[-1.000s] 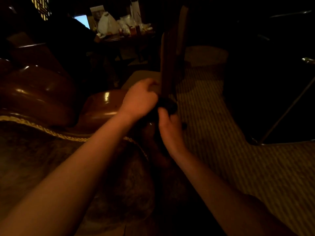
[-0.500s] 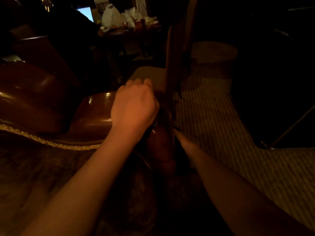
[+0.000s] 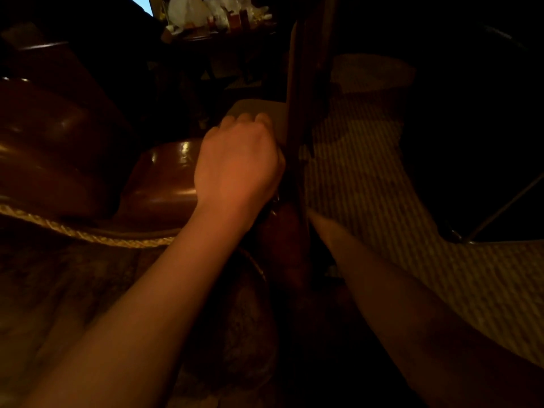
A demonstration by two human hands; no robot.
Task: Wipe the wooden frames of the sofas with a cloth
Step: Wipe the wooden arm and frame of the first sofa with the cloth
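The sofa's glossy brown wooden frame (image 3: pixel 164 178) curves along the left, above a patterned seat cushion (image 3: pixel 73 275) edged with braided cord (image 3: pixel 88 235). My left hand (image 3: pixel 238 160) sits at the end of the wooden arm with its fingers curled over the far edge, beside a dark upright wooden slat (image 3: pixel 297 83). My right forearm (image 3: pixel 382 290) reaches down to the right of the arm's front post (image 3: pixel 285 231). Its hand is hidden behind that post. No cloth shows in this dim light.
A striped carpet (image 3: pixel 368 172) covers the floor on the right. A beige chair seat (image 3: pixel 259 108) lies just beyond my left hand. A cluttered table (image 3: pixel 223 28) stands at the back. Thin metal legs (image 3: pixel 500 207) cross the dark area at the right.
A second ago both hands met at a dark cloth by the slat. My right hand has since dropped down behind the post, taking the cloth out of sight. The view moved closer.
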